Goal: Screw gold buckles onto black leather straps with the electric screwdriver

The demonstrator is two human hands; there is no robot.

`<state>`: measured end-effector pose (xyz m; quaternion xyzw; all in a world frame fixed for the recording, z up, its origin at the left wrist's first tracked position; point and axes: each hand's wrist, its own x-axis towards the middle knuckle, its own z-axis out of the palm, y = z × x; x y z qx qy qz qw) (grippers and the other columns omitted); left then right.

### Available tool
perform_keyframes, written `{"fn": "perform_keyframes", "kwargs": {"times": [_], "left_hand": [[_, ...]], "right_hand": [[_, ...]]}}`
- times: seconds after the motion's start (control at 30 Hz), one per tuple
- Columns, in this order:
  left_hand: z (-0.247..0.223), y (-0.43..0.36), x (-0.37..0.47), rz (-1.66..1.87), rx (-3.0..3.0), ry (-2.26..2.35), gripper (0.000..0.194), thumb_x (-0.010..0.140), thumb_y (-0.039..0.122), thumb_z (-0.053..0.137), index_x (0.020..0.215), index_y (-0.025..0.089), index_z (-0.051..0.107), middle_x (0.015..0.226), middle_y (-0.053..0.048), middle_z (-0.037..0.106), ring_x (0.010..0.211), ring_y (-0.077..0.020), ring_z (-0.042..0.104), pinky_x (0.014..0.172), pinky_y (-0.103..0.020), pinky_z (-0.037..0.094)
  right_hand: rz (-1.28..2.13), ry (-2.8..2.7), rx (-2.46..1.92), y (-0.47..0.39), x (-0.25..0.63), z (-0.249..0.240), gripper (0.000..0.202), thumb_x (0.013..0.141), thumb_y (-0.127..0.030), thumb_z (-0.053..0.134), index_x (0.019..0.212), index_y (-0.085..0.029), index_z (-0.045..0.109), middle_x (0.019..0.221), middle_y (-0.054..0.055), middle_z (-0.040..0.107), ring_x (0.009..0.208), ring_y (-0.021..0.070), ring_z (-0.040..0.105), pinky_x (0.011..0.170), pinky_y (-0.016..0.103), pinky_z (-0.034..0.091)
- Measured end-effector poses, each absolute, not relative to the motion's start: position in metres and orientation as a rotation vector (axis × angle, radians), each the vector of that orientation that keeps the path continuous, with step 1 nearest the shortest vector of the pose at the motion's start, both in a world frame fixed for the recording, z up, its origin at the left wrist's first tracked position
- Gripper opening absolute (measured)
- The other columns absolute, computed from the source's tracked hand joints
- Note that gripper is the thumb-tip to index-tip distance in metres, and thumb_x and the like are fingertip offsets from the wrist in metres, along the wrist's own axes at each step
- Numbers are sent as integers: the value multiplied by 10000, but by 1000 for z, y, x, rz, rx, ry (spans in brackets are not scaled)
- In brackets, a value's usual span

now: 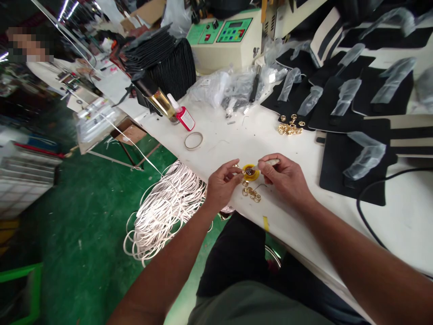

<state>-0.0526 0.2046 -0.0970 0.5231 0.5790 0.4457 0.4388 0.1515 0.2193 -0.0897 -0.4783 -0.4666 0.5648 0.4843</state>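
Note:
A small yellow dish (251,173) with dark bits inside sits on the white table between my hands. My left hand (223,183) is at its left, thumb and fingertips pinched on a small gold piece (243,172). From the right, my right hand (282,175) grips a pale, slim tool (271,162), its tip over the dish. Several gold rings (251,194) lie just below the dish. Farther back sits a larger pile of gold hardware (290,128).
A red bottle (186,119), a spray can (158,100) and a tape ring (193,141) stand or lie at the left. Black panels (355,167) with plastic-wrapped parts cover the right. Behind is a machine (226,45). White cord (165,207) is heaped below; a person works far left.

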Motion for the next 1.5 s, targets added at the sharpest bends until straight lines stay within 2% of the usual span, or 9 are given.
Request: {"fn": "perform_keyframes", "kwargs": {"times": [0.6, 0.8, 0.9, 1.0, 1.1, 1.23, 1.37, 1.43, 1.5], "left_hand": [[-98, 203, -52, 1104, 1366, 1470, 493, 827, 328, 839, 1303, 262, 728, 995, -21, 808, 703, -98, 609, 666, -230, 515], [-96, 200, -51, 1104, 1358, 1487, 489, 798, 333, 852, 1269, 253, 746, 980, -22, 809, 703, -106, 630, 673, -239, 544], [-93, 200, -53, 1116, 1335, 1502, 502, 799, 357, 848, 1276, 251, 738, 980, -22, 812, 721, -119, 659, 705, -261, 572], [-90, 202, -58, 1137, 1387, 1626, 434, 817, 349, 828, 1230, 242, 753, 966, -21, 813, 706, -123, 666, 690, -266, 573], [-89, 202, -65, 1127, 1601, 1807, 348, 831, 315, 812, 1172, 262, 770, 945, -13, 802, 718, -137, 665, 664, -274, 557], [-86, 204, -73, 1022, 1857, 1819, 272, 823, 285, 815, 1094, 283, 791, 945, -14, 783, 778, -169, 688, 681, -297, 563], [-70, 222, -77, 965, 1802, 1744, 314, 843, 393, 808, 1120, 250, 777, 945, -26, 775, 753, -167, 687, 594, -265, 537], [-58, 247, -74, 988, 1830, 1715, 310, 894, 432, 750, 1133, 235, 769, 949, -35, 769, 768, -168, 690, 616, -263, 545], [-47, 282, -62, 971, 2009, 1653, 260, 938, 404, 693, 1120, 237, 772, 978, -42, 759, 810, -172, 692, 663, -268, 550]], "right_hand": [[1334, -1201, -1219, 218, 150, -84, 422, 844, -575, 785, 991, -185, 718, 548, -42, 591, 493, 109, 482, 499, 247, 352], [1288, -1197, -1319, 217, 148, -82, 482, 758, -636, 836, 788, -175, 702, 515, -22, 591, 471, 103, 444, 473, 251, 323], [1290, -1184, -1320, 218, 149, -84, 484, 785, -648, 808, 865, -178, 728, 526, -26, 588, 480, 114, 461, 481, 259, 341], [1321, -1128, -1272, 221, 150, -87, 477, 811, -633, 786, 970, -187, 730, 559, -35, 590, 501, 126, 499, 503, 265, 376], [1351, -1054, -1232, 223, 151, -86, 464, 813, -626, 780, 955, -190, 714, 565, -42, 578, 504, 124, 503, 520, 266, 396], [1389, -1032, -1205, 225, 151, -84, 444, 806, -605, 788, 930, -186, 711, 557, -44, 571, 503, 122, 499, 517, 260, 394], [1411, -965, -1160, 228, 152, -83, 455, 791, -608, 795, 916, -180, 701, 548, -49, 554, 494, 119, 488, 510, 257, 384], [1426, -932, -1135, 229, 153, -83, 464, 788, -618, 792, 911, -180, 697, 541, -52, 542, 491, 120, 484, 509, 257, 380], [1438, -914, -1122, 229, 154, -83, 464, 787, -623, 789, 912, -186, 693, 535, -54, 539, 487, 121, 483, 508, 257, 377]]}}
